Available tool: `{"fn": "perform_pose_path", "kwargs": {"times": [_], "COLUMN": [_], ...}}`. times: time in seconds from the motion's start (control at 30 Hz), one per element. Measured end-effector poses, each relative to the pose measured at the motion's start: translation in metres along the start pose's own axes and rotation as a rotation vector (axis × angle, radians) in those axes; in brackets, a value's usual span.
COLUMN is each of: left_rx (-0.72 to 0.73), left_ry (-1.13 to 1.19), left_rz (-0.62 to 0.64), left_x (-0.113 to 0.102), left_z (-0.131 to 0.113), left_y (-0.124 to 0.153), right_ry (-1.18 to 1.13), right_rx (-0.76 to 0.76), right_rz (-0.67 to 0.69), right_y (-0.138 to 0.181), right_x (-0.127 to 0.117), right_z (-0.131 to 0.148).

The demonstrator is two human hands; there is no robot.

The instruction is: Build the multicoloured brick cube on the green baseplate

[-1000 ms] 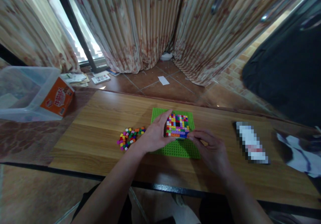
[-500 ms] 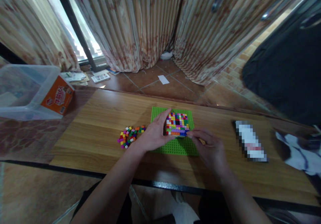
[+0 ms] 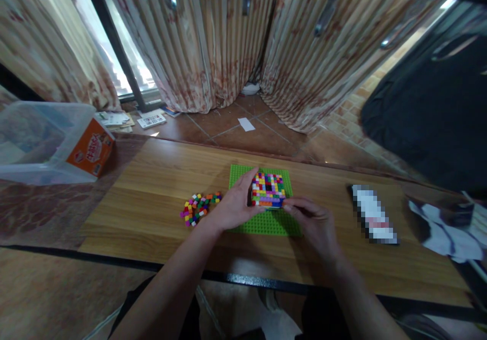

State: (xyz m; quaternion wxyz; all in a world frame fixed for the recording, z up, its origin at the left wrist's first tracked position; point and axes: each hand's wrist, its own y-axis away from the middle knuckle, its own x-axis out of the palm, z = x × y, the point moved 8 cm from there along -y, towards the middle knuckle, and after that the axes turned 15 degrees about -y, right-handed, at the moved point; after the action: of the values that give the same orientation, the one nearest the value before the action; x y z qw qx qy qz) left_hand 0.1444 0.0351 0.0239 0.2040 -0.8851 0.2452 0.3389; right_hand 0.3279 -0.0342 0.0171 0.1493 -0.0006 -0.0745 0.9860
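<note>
Clear bin (image 3: 49, 144): seen at the far left, past the end of the wooden table (image 3: 144, 177), with an orange label (image 3: 91, 147) turned toward the hands.
Loose bricks (image 3: 196, 209): scattered on the table just left of the left hand, which is the nearer of the two hands.
Left hand (image 3: 234, 205): wrapped around the left side of the brick block, which is clasped between digits spread at its far left corner and along its near edge.
Green baseplate (image 3: 277, 226): laid on the table under both the block and the fingers.
Brick block (image 3: 268, 196): held over the baseplate, between the hands; no clear long axis is shown, and whether it is rested or lifted cannot be told.
Right hand (image 3: 312, 223): brought in from the right, fingertips drawn together at the block's near right corner, beside blue bricks (image 3: 277, 204); whether one is pinched cannot be told.
Blurred item (image 3: 375, 215): left on the table well right of the right hand, its long axis slanted.
Papers (image 3: 441, 233): seen at the far right.
</note>
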Motion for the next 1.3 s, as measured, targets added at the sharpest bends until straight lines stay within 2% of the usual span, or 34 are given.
{"fn": "perform_pose_path", "kwargs": {"times": [0.2,0.33,0.47,0.67,0.8,0.9,0.97,1.03,1.1,1.17,1.23,1.3], "left_rx": [-0.003,0.013,0.02,0.024,0.027,0.077,0.081,0.024,-0.062,-0.155,-0.231,-0.29], "left_ry": [-0.005,-0.008,-0.03,-0.037,-0.033,-0.003,0.044,0.114,0.187,0.246,0.282,0.305], "left_rz": [0.0,-0.019,-0.017,-0.026,-0.022,-0.025,-0.046,-0.116,-0.227,-0.373,-0.526,-0.645], "left_x": [0.001,0.0,0.002,0.004,0.004,-0.002,-0.013,-0.029,-0.048,-0.066,-0.081,-0.091], "left_z": [0.0,-0.001,0.001,0.002,0.0,-0.004,-0.001,0.01,0.029,0.052,0.072,0.087], "left_y": [0.0,0.0,0.0,0.001,0.002,0.004,0.006,0.008,0.01,0.014,0.02,0.027], "right_ry": [-0.168,-0.082,0.032,-0.007,0.0,0.107,0.207,0.277,0.318,0.357,0.398,0.436], "right_rx": [0.067,0.157,0.158,0.157,0.166,0.074,-0.087,-0.245,-0.343,-0.393,-0.415,-0.41], "right_rz": [-0.136,-0.129,-0.118,-0.177,-0.172,-0.205,-0.27,-0.279,-0.15,0.083,0.298,0.424], "right_y": [-0.007,-0.009,-0.007,-0.005,-0.005,-0.004,0.002,0.01,0.018,0.028,0.039,0.049], "right_x": [-0.014,-0.001,0.009,0.009,0.009,0.005,0.004,0.014,0.04,0.077,0.112,0.135], "right_z": [-0.007,-0.014,-0.016,-0.016,-0.017,-0.002,0.02,0.041,0.054,0.056,0.05,0.039]}}
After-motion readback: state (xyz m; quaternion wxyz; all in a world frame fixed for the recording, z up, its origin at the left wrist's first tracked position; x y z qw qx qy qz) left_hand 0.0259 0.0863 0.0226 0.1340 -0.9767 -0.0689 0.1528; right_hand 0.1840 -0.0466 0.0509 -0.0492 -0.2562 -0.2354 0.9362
